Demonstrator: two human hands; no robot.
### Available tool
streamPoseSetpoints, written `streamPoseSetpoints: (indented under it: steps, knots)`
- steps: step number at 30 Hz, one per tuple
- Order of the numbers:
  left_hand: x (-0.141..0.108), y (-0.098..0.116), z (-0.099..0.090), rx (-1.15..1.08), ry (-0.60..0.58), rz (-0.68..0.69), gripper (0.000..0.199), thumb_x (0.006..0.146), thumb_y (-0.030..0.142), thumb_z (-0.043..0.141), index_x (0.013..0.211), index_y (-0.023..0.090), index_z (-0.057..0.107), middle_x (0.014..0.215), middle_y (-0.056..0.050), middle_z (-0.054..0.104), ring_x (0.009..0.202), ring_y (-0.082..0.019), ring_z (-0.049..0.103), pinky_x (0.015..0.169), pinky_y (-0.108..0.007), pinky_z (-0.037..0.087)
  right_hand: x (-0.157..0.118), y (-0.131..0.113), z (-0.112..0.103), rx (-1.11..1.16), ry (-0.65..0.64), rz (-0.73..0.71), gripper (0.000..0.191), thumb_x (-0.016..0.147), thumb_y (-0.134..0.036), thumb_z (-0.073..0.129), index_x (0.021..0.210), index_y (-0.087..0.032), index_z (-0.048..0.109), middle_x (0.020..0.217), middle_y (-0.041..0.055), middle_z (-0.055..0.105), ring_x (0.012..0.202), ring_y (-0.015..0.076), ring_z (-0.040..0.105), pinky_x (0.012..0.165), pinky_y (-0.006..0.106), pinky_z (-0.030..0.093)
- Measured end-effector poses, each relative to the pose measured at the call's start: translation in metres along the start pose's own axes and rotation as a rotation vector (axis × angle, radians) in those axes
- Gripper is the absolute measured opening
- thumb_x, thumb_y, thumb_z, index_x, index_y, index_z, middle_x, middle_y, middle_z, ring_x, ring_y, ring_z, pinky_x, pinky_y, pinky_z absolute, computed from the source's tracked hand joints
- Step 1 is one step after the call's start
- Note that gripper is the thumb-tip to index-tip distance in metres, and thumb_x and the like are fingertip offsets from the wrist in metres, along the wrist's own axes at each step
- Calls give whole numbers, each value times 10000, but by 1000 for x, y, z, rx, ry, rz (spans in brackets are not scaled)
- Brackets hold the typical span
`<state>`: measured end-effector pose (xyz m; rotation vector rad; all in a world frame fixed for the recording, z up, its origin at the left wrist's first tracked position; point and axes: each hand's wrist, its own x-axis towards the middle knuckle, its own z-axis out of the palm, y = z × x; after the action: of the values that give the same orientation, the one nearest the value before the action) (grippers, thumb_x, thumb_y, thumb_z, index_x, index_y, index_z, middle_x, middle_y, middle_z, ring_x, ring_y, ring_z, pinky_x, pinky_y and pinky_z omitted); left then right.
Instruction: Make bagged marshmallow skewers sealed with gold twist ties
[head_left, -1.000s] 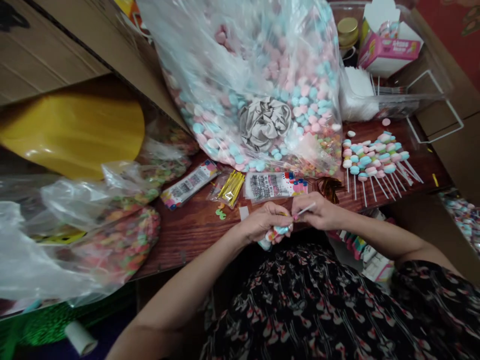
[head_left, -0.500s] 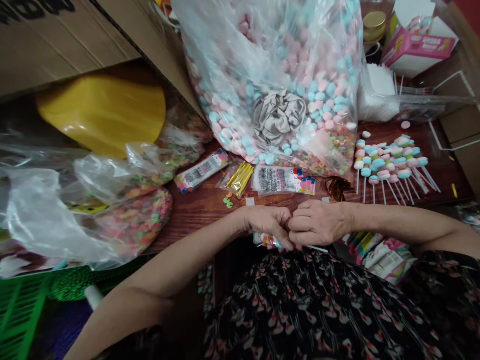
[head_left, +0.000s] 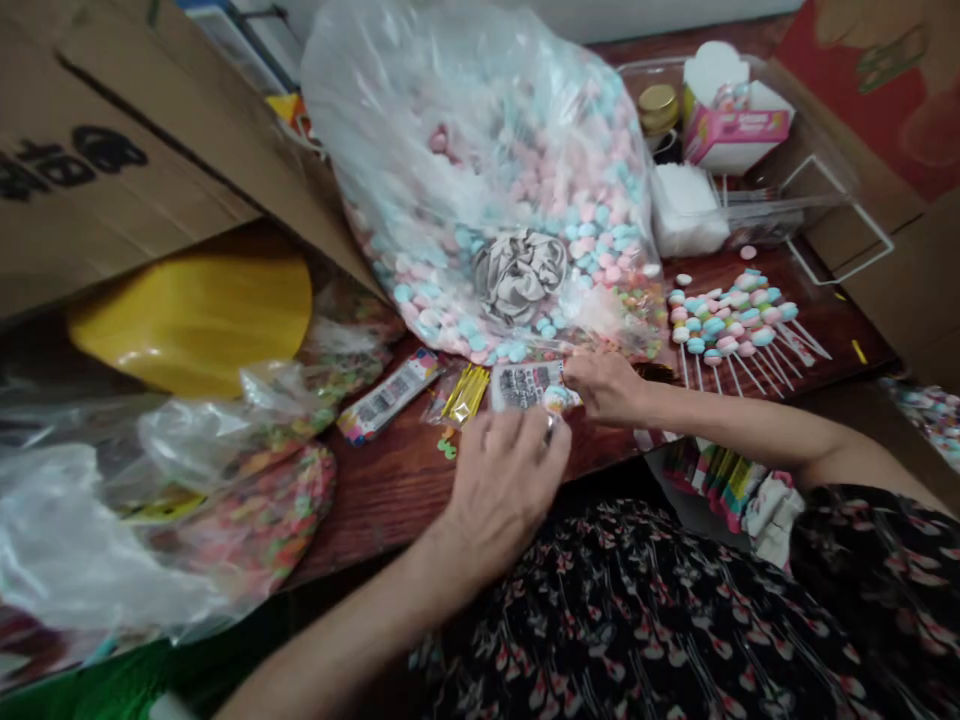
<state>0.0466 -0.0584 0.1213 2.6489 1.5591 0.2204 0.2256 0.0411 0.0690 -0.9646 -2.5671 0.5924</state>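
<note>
My right hand (head_left: 604,388) reaches in from the right, its fingertips pinching the right end of a printed plastic sleeve (head_left: 521,386) on the wooden table (head_left: 390,490). A pastel pink-and-blue candy (head_left: 556,398) sits at that end of the sleeve, partly hidden by my fingers. My left hand (head_left: 502,490) lies spread just below, its fingers over the sleeve's lower edge and holding nothing I can see. Left of the sleeve lies a small packet of gold twist ties (head_left: 465,393). Above both hands rises a huge clear bag of pastel candies (head_left: 480,170).
Finished candy sticks (head_left: 720,325) lie fanned out on the table to the right. Behind them stand a white-and-pink box (head_left: 731,125) and a gold-lidded jar (head_left: 658,108). Plastic bags of multicoloured candy (head_left: 255,520) fill the left, beneath a cardboard flap (head_left: 112,170).
My hands have parted from their position together near my body. The right hand has moved forward onto the sleeve, the left has opened, and the candy now rests at the sleeve's end.
</note>
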Motion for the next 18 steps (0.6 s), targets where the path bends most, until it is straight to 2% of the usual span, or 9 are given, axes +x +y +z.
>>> streamPoseSetpoints:
  steps: [1,3,5,7,8,11,13,15,18]
  knots:
    - [-4,1,16,-111,11,-5,240,859,268,585,1062,181,678,1137,-165,625,1013,-309,549,862,-494,447,3,-2,-1,147,104,88,89,808,-134,455,768,-158,531,694,15,529,649,130,427,617,263,313]
    - [-6,-6,49,-449,-20,-134,221,872,332,563,930,172,703,988,-124,657,939,-271,576,844,-444,473,2,-13,5,495,238,180,152,860,-190,432,725,-171,499,675,-6,502,665,120,453,641,248,353]
    - [-1,-20,73,-870,31,-375,349,904,432,486,962,166,705,897,-92,667,871,-240,609,815,-396,505,-5,-31,19,824,159,207,160,864,-226,440,723,-174,493,677,-19,508,633,102,463,603,222,368]
    - [3,-32,79,-1139,135,-521,443,898,510,470,1100,175,677,1039,-106,672,989,-253,622,877,-391,510,-9,-46,37,968,0,197,161,845,-218,449,690,-179,469,634,-36,485,578,89,437,562,211,358]
    - [5,-34,76,-1209,186,-548,475,882,527,499,1188,193,642,1153,-114,651,1090,-263,602,933,-390,497,-9,-49,45,956,-52,190,184,843,-220,451,662,-189,434,600,-46,450,559,87,417,547,209,352]
    - [0,-29,57,-1316,272,-569,705,826,516,611,1461,320,375,1362,-94,560,1258,-248,534,1022,-381,468,2,-47,57,622,77,106,116,814,-197,468,699,-190,456,671,-12,524,633,117,474,599,237,381]
    - [-9,-20,45,-1399,235,-609,883,796,501,658,1526,393,173,1360,-84,573,1158,-236,615,944,-377,533,11,-44,60,364,133,-106,26,779,-206,514,783,-180,512,813,40,611,754,159,540,680,275,416]
    - [-24,-13,38,-1440,224,-697,996,761,471,708,1531,427,78,1330,-79,603,934,-210,697,782,-352,596,18,-50,67,229,121,-288,80,783,-225,528,841,-172,542,922,76,647,857,190,578,744,300,435]
    - [-62,-16,35,-1306,319,-877,1002,683,406,787,1517,390,231,1236,-58,665,740,-172,696,630,-292,596,23,-75,87,243,66,-311,99,846,-219,494,907,-174,557,977,68,664,918,183,609,770,290,448]
